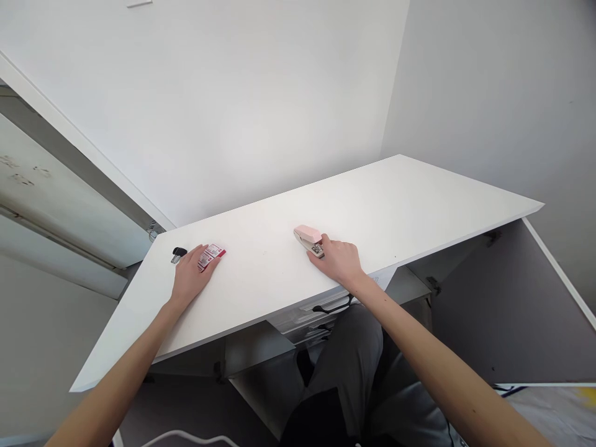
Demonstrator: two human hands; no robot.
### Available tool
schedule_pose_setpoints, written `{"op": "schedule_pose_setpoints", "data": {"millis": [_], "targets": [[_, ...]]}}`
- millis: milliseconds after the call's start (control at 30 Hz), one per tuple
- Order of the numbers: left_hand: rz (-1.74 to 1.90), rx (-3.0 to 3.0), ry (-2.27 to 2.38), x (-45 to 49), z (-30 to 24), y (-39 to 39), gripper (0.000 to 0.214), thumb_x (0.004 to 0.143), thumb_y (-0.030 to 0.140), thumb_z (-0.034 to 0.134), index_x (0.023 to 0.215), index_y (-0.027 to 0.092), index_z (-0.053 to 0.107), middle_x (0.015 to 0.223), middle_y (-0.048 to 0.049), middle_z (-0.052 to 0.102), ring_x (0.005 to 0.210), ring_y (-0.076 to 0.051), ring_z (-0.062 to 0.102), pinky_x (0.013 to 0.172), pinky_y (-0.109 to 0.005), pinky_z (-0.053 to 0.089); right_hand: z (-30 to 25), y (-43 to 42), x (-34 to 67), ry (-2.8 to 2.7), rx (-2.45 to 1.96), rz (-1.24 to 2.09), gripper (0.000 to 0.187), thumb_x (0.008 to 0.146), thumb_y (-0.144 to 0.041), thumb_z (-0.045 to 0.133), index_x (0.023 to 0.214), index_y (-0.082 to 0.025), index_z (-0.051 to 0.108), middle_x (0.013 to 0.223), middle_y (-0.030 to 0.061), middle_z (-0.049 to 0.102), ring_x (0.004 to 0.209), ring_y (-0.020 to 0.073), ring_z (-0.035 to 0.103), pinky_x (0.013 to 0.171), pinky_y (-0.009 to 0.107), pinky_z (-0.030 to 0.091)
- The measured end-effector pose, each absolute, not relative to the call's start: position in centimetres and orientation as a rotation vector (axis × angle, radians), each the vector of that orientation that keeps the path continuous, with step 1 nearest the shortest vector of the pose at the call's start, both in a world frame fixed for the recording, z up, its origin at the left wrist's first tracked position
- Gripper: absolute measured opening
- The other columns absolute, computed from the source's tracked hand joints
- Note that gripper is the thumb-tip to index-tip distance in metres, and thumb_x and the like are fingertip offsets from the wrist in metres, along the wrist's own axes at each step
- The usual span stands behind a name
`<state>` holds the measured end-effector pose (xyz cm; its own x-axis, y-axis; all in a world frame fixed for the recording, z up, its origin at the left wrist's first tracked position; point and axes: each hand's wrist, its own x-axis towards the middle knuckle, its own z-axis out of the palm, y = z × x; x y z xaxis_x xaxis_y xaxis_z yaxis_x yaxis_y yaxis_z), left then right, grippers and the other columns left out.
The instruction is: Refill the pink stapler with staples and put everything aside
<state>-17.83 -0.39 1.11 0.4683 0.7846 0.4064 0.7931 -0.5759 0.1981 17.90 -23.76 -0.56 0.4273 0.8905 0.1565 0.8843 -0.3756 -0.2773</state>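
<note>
- Head cam: both bare hands were on a white cabinet top [400, 192], well apart.
- R hand [339, 259]: thumb + fingers gripped the near end of a pink-and-white stapler [308, 234], approx. mid-surface, front end pointing away from the person. Dark patterned bit showed by the fingers.
- L hand [193, 273]: thumb and fingers closed round a red-and-white box [213, 251], prob. cardboard, on the L part of the top. Grip force: couldn't tell.
- Black clip w/ silver loops [179, 252] lay just beyond the L fingers, prob. a binder clip; contact w/ hand unclear.
- Handling, judgement only: stapler prob. needed a firm hold along its sides, fingertips out of the gap btwn pink arm and base, no squeezing by accident.
- Box prob. wanted a light pinch, no crushing; L fingers best lifted clear so the clip didn't get dragged.
- Both items were best kept off the front edge, esp. w/ the cabinet door [507, 304] open on the R and the person's legs [347, 347] below.
</note>
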Motion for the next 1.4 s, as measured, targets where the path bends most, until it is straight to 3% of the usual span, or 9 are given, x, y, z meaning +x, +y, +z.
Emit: {"op": "schedule_pose_setpoints", "data": {"millis": [133,333,433,567,733,867,1067,1200,1400], "targets": [[-0.811,-2.651,-1.261,-16.4,1.3,-2.7,0.057,0.101,0.057,0.052,0.143,0.019,0.060,0.158,-0.0177,0.057,0.149,-0.039,0.049,0.127,-0.059,0.035,-0.6,-23.7,17.9,-1.520,-2.365,0.032,0.035,0.106,-0.052,0.054,0.115,-0.018,0.059,0.097,0.0105,0.082,0.088,0.0296,0.079,0.064,0.033,0.038],[-0.714,-3.026,-0.910,-11.0,1.5,-7.8,0.040,0.105,0.051,0.052,0.134,0.026,0.064,0.149,-0.0110,0.064,0.146,-0.032,0.053,0.127,-0.057,0.038,-0.7,-23.6,17.8,-1.540,-2.335,0.056,0.037,0.105,-0.051,0.053,0.118,-0.018,0.059,0.098,0.0123,0.082,0.088,0.0308,0.079,0.065,0.033,0.040],[-0.609,-3.250,-0.784,-7.3,1.2,-10.0,0.048,0.106,0.052,0.053,0.147,0.029,0.056,0.157,-0.0103,0.059,0.151,-0.032,0.050,0.128,-0.057,0.038,-0.5,-23.7,17.8,-1.550,-2.323,0.077,0.037,0.104,-0.051,0.056,0.118,-0.017,0.060,0.099,0.0127,0.082,0.089,0.0307,0.079,0.067,0.033,0.042],[-0.577,-3.479,-0.739,-2.3,0.8,-11.7,0.078,0.098,0.059,0.066,0.164,0.029,0.036,0.169,-0.0148,0.046,0.155,-0.036,0.047,0.128,-0.057,0.039,-0.1,-23.9,18.1,-1.597,-2.198,0.190,0.047,0.101,-0.060,0.062,0.122,-0.018,0.064,0.093,0.0086,0.082,0.088,0.0276,0.078,0.070,0.031,0.043],[-0.734,-3.694,-0.762,0.5,0.3,-11.4,0.102,0.088,0.060,0.080,0.165,0.026,0.022,0.160,-0.0188,0.055,0.145,-0.035,0.057,0.117,-0.053,0.050,-0.3,-24.2,18.8,-1.603,-1.882,0.392,0.032,0.104,-0.048,0.061,0.123,-0.025,0.071,0.080,-0.0024,0.076,0.079,0.0182,0.072,0.074,0.028,0.043],[-0.809,-3.657,-1.022,0.0,0.1,-10.7,0.092,0.091,0.057,0.077,0.162,0.031,0.025,0.153,-0.0151,0.063,0.136,-0.032,0.065,0.116,-0.052,0.049,-0.4,-24.3,19.2,-1.478,-1.750,0.462,0.024,0.100,-0.040,0.061,0.111,-0.024,0.075,0.076,-0.0034,0.071,0.074,0.0167,0.067,0.073,0.028,0.045],[-0.858,-3.525,-1.217,-0.6,-0.2,-10.3,0.076,0.096,0.049,0.071,0.158,0.032,0.031,0.147,-0.0125,0.069,0.134,-0.031,0.066,0.115,-0.050,0.049,-0.8,-24.3,19.7,-1.182,-1.597,0.502,0.035,0.099,-0.053,0.057,0.094,-0.022,0.071,0.069,-0.0027,0.061,0.066,0.0169,0.056,0.066,0.029,0.043],[-0.762,-3.438,-1.183,-2.8,0.1,-10.4,0.074,0.098,0.050,0.066,0.160,0.031,0.030,0.153,-0.0122,0.063,0.140,-0.030,0.061,0.117,-0.051,0.048,-1.2,-24.3,19.9,-1.112,-1.576,0.540,0.039,0.098,-0.059,0.058,0.090,-0.022,0.070,0.068,-0.0025,0.059,0.066,0.0171,0.053,0.065,0.029,0.041],[-0.825,-3.055,-1.130,-10.7,1.4,-9.1,0.049,0.100,0.050,0.059,0.143,0.025,0.055,0.148,-0.0121,0.064,0.143,-0.033,0.056,0.125,-0.054,0.041,-1.3,-24.6,19.9,-1.119,-1.567,0.577,0.041,0.097,-0.059,0.058,0.092,-0.022,0.073,0.067,-0.0027,0.058,0.067,0.0175,0.053,0.064,0.030,0.040]]}}
